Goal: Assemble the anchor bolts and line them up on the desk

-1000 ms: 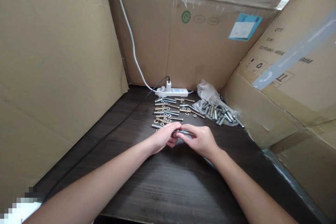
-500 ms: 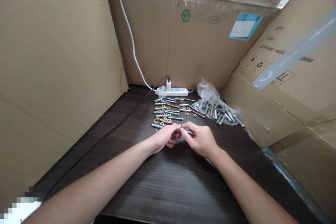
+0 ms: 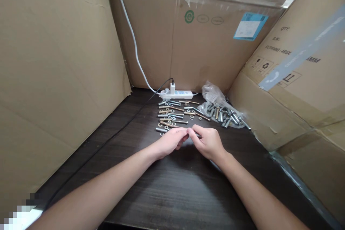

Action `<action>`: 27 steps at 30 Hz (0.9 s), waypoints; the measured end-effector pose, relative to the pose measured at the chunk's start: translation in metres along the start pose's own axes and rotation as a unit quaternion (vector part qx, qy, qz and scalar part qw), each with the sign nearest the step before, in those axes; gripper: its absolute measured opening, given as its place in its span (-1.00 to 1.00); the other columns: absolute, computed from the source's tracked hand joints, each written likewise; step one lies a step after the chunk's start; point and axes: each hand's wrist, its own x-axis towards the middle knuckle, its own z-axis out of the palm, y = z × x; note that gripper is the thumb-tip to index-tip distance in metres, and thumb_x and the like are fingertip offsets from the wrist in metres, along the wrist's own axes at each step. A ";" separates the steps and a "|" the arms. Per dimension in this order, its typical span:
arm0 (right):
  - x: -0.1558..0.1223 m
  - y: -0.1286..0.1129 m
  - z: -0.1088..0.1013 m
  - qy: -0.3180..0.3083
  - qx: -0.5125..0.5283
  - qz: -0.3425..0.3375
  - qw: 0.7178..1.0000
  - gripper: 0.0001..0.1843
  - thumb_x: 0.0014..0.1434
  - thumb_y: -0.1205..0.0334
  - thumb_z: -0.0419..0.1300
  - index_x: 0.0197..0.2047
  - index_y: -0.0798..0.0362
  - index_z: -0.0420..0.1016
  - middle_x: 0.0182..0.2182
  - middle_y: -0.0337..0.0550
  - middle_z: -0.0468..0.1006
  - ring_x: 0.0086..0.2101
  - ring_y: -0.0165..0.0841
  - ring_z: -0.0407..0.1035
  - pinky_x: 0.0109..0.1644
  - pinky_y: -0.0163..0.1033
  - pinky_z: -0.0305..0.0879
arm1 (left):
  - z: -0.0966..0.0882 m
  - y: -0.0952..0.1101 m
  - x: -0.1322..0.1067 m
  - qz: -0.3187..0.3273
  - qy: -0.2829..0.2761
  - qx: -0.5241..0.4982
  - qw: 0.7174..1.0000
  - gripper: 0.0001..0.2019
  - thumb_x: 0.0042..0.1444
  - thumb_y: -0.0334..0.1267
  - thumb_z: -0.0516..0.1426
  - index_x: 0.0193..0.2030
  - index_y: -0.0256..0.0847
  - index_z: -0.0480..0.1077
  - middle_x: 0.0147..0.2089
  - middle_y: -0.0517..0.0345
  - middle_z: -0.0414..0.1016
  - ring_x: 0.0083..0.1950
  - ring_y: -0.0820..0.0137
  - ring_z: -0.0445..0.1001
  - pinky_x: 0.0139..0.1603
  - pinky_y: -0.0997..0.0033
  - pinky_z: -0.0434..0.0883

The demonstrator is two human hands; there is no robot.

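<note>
My left hand (image 3: pixel 173 142) and my right hand (image 3: pixel 207 143) meet fingertip to fingertip just above the table. The right hand is closed around a silver bolt (image 3: pixel 198 136), mostly covered by the fingers. Thumb and fingers of the left hand are pinched together at the bolt's left end; whatever they hold is hidden. Beyond the hands lie rows of silver and brass-coloured bolts (image 3: pixel 176 116), some fitted with sleeves, with loose washers (image 3: pixel 160 124) and nuts among them. One silver sleeve (image 3: pixel 161 129) rests close to the left hand, beside a ring (image 3: pixel 161 134).
A clear plastic bag (image 3: pixel 214 95) spills several anchor bolts (image 3: pixel 228 115) at the right. Behind the rows sits a white power strip (image 3: pixel 176 94) with a plugged-in charger. A black cable (image 3: pixel 118 129) crosses the dark table (image 3: pixel 172 194). Cardboard boxes (image 3: pixel 151 32) wall in three sides.
The left fingers have closed in further, hiding the metal seen in them before. The bolt in the right hand shows less. Parts on the table have not moved.
</note>
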 end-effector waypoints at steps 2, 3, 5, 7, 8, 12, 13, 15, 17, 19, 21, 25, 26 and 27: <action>0.001 0.001 0.000 -0.010 -0.008 0.014 1.000 -0.49 0.29 0.03 -0.09 -0.59 0.05 0.40 -0.69 -0.25 0.39 -0.64 -0.48 0.23 -0.49 -0.35 -0.02 | 0.001 -0.003 0.002 0.054 0.029 0.057 0.996 -0.71 0.18 -0.09 -0.06 -0.47 -0.22 0.10 -0.51 0.31 0.01 -0.53 0.56 -0.05 -0.53 0.51 -0.03; 0.002 0.001 0.000 -0.015 -0.003 0.018 1.000 -0.47 0.31 0.03 -0.11 -0.58 0.04 0.41 -0.69 -0.25 0.39 -0.64 -0.48 0.23 -0.48 -0.35 -0.01 | 0.002 -0.003 0.003 0.087 0.045 0.090 0.991 -0.70 0.19 -0.09 -0.06 -0.48 -0.23 0.12 -0.50 0.29 0.04 -0.51 0.55 -0.01 -0.50 0.51 0.02; 0.002 0.003 0.001 -0.015 0.011 0.017 1.000 -0.47 0.32 0.03 -0.13 -0.56 0.04 0.41 -0.67 -0.26 0.39 -0.64 -0.48 0.23 -0.47 -0.35 0.00 | 0.002 -0.003 0.003 0.142 0.067 0.142 0.977 -0.69 0.20 -0.10 -0.07 -0.50 -0.23 0.12 -0.49 0.27 0.07 -0.45 0.52 0.04 -0.42 0.49 0.08; 0.002 0.004 0.002 -0.006 0.024 0.005 1.000 -0.48 0.32 0.04 -0.14 -0.56 0.05 0.36 -0.66 -0.26 0.37 -0.62 -0.47 0.21 -0.47 -0.35 0.00 | 0.002 -0.002 0.003 0.161 0.083 0.168 0.969 -0.66 0.20 -0.09 -0.08 -0.53 -0.23 0.09 -0.51 0.27 0.05 -0.44 0.50 0.04 -0.39 0.48 0.08; 0.001 0.005 0.003 -0.004 0.030 -0.004 1.000 -0.49 0.32 0.04 -0.14 -0.57 0.05 0.32 -0.66 -0.26 0.36 -0.62 -0.47 0.20 -0.47 -0.35 0.00 | 0.002 0.000 0.003 0.155 0.090 0.173 0.969 -0.64 0.21 -0.08 -0.09 -0.55 -0.22 0.07 -0.53 0.28 0.03 -0.45 0.50 0.03 -0.40 0.48 0.07; 0.000 0.006 0.004 -0.024 0.055 -0.034 0.998 -0.56 0.32 0.06 -0.13 -0.55 0.03 0.19 -0.63 -0.27 0.31 -0.60 -0.47 0.16 -0.46 -0.35 0.01 | -0.001 0.002 0.002 0.107 0.104 0.155 0.976 -0.59 0.21 -0.02 -0.12 -0.58 -0.20 0.01 -0.59 0.31 -0.05 -0.53 0.52 -0.06 -0.47 0.47 0.01; 0.000 0.006 0.004 -0.030 0.058 -0.035 0.997 -0.58 0.32 0.07 -0.14 -0.54 0.03 0.18 -0.63 -0.28 0.31 -0.60 -0.47 0.16 -0.46 -0.35 0.01 | -0.002 0.002 0.002 0.100 0.102 0.148 0.979 -0.59 0.21 -0.02 -0.12 -0.58 -0.20 0.02 -0.59 0.31 -0.04 -0.53 0.52 -0.06 -0.48 0.47 0.01; 0.000 0.006 0.004 -0.042 0.059 -0.031 0.997 -0.61 0.33 0.09 -0.15 -0.50 0.02 0.18 -0.60 -0.27 0.33 -0.57 -0.45 0.20 -0.43 -0.36 0.04 | -0.003 0.001 0.002 0.096 0.095 0.139 0.981 -0.62 0.22 -0.06 -0.14 -0.57 -0.20 0.05 -0.57 0.29 0.01 -0.52 0.51 -0.01 -0.47 0.48 0.04; 0.000 0.005 0.004 -0.053 0.058 -0.029 0.996 -0.65 0.33 0.11 -0.16 -0.45 0.01 0.22 -0.55 -0.26 0.38 -0.53 -0.43 0.26 -0.40 -0.36 0.07 | -0.001 -0.001 0.001 0.105 0.090 0.145 0.980 -0.67 0.22 -0.12 -0.14 -0.52 -0.21 0.10 -0.52 0.27 0.10 -0.47 0.49 0.07 -0.43 0.49 0.10; 0.000 0.005 0.004 -0.062 0.058 -0.024 0.996 -0.68 0.33 0.14 -0.17 -0.40 0.01 0.24 -0.51 -0.24 0.42 -0.50 -0.41 0.31 -0.38 -0.36 0.10 | 0.001 -0.003 0.000 0.114 0.091 0.169 0.975 -0.77 0.19 -0.16 -0.07 -0.44 -0.20 0.17 -0.44 0.24 0.21 -0.40 0.46 0.15 -0.35 0.49 0.17; 0.000 0.004 0.004 -0.070 0.060 -0.015 0.996 -0.71 0.33 0.14 -0.17 -0.36 0.00 0.25 -0.50 -0.24 0.44 -0.50 -0.40 0.32 -0.38 -0.35 0.11 | 0.003 -0.004 -0.003 0.107 0.092 0.204 0.969 -0.87 0.14 -0.19 0.03 -0.33 -0.19 0.23 -0.39 0.23 0.28 -0.34 0.43 0.21 -0.29 0.49 0.20; 0.000 0.002 0.002 -0.078 0.069 0.003 0.995 -0.75 0.32 0.14 -0.16 -0.30 -0.01 0.25 -0.53 -0.26 0.43 -0.53 -0.39 0.32 -0.40 -0.34 0.10 | 0.005 -0.002 -0.007 0.116 0.091 0.254 0.956 -0.89 0.13 -0.20 0.07 -0.23 -0.16 0.27 -0.38 0.22 0.32 -0.34 0.41 0.26 -0.27 0.48 0.21; 0.000 0.002 0.001 -0.078 0.070 0.008 0.994 -0.76 0.32 0.14 -0.16 -0.30 -0.01 0.25 -0.53 -0.26 0.44 -0.53 -0.39 0.33 -0.40 -0.34 0.10 | 0.004 -0.002 -0.008 0.125 0.090 0.265 0.952 -0.89 0.14 -0.20 0.06 -0.24 -0.16 0.27 -0.37 0.22 0.33 -0.35 0.41 0.26 -0.28 0.48 0.20; 0.000 0.001 0.001 -0.078 0.070 0.012 0.994 -0.75 0.31 0.12 -0.15 -0.30 -0.01 0.25 -0.53 -0.26 0.44 -0.53 -0.38 0.33 -0.40 -0.34 0.09 | 0.004 -0.001 -0.008 0.133 0.088 0.274 0.948 -0.90 0.15 -0.20 0.05 -0.27 -0.16 0.27 -0.36 0.21 0.33 -0.36 0.42 0.26 -0.29 0.48 0.19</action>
